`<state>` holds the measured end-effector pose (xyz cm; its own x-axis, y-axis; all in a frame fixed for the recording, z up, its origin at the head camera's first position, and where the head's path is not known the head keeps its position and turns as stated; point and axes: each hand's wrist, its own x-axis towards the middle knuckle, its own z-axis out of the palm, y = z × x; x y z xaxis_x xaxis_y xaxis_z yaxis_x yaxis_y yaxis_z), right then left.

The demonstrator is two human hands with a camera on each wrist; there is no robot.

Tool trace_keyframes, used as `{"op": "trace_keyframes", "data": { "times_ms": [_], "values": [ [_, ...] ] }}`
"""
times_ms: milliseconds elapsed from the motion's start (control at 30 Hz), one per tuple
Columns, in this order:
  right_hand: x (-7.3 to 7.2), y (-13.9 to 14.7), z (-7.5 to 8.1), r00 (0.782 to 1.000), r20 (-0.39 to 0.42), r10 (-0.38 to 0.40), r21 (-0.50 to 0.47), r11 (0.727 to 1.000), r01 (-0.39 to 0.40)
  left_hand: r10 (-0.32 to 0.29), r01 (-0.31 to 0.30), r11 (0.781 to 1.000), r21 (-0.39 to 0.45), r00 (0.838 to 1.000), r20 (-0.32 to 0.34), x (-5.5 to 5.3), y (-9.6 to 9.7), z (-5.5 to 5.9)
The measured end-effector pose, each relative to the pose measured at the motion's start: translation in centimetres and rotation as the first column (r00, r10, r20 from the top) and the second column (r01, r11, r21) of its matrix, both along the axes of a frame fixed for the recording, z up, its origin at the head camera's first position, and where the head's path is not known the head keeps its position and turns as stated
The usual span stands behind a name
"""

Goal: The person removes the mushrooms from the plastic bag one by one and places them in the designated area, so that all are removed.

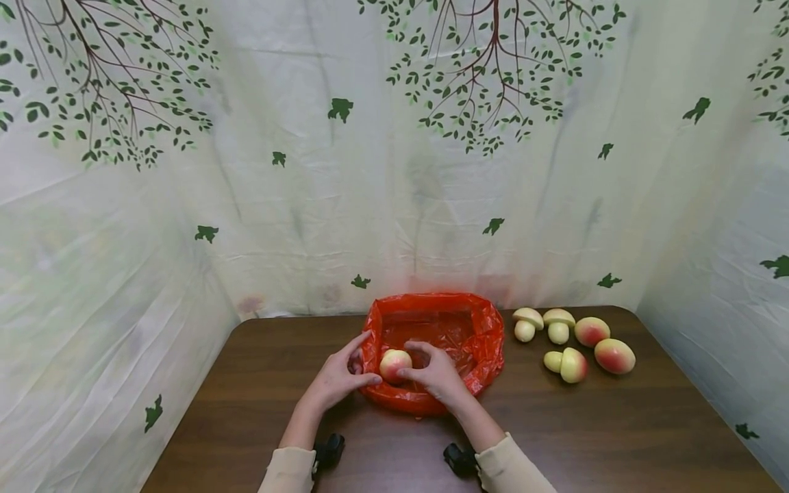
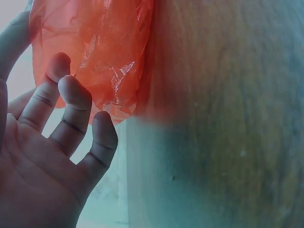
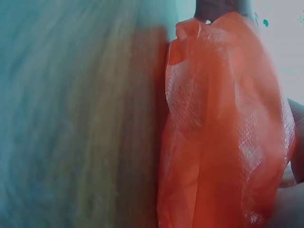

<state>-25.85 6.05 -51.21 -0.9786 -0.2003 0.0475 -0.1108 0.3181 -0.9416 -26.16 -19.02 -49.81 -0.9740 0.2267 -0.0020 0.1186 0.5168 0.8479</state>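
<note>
A red plastic bag [image 1: 490,335] stands on the table with its mouth spread wide and its rim folded over. My left hand [image 1: 339,373] holds the bag's left side, thumb over the near rim and fingers on the outer wall. In the left wrist view, bent fingers [image 2: 78,104] lie against the bag. My right hand [image 1: 436,375] reaches in over the near rim. Its thumb and fingers pinch a round yellow-pink peach [image 1: 393,365] at the bag's left end. The right wrist view shows mostly the bag's outer wall [image 3: 218,123], which hides the peach.
On the brown table [image 1: 616,424], right of the bag, lie two mushrooms [image 1: 526,323] [image 1: 559,325], two oval yellow-red fruits [image 1: 592,331] [image 1: 615,357] and a yellow-red piece with a rounded stub [image 1: 573,365]. A leaf-printed curtain [image 1: 394,192] hangs behind the table.
</note>
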Motion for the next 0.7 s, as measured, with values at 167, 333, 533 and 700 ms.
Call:
{"op": "trace_keyframes", "data": {
  "times_ms": [167,333,533,700],
  "values": [
    [-0.07,-0.09,-0.36,1.0,-0.012,0.004,0.033,0.999,-0.004,-0.002,0.002,1.0,0.001,1.0,-0.005,-0.08,0.01,-0.04],
    [-0.1,-0.03,-0.68,1.0,-0.024,0.011,0.041,0.999,-0.01,0.006,-0.006,1.0,-0.001,1.0,-0.001,-0.13,0.05,-0.05],
    [-0.14,0.06,-0.81,1.0,-0.018,0.016,0.041,0.999,-0.015,0.009,-0.009,1.0,-0.007,1.0,-0.001,-0.14,0.08,0.02],
    [-0.07,0.01,-0.85,0.999,-0.015,0.033,0.009,0.999,-0.033,0.006,-0.006,1.0,-0.01,1.0,-0.002,-0.1,0.07,-0.02]
  ]
}}
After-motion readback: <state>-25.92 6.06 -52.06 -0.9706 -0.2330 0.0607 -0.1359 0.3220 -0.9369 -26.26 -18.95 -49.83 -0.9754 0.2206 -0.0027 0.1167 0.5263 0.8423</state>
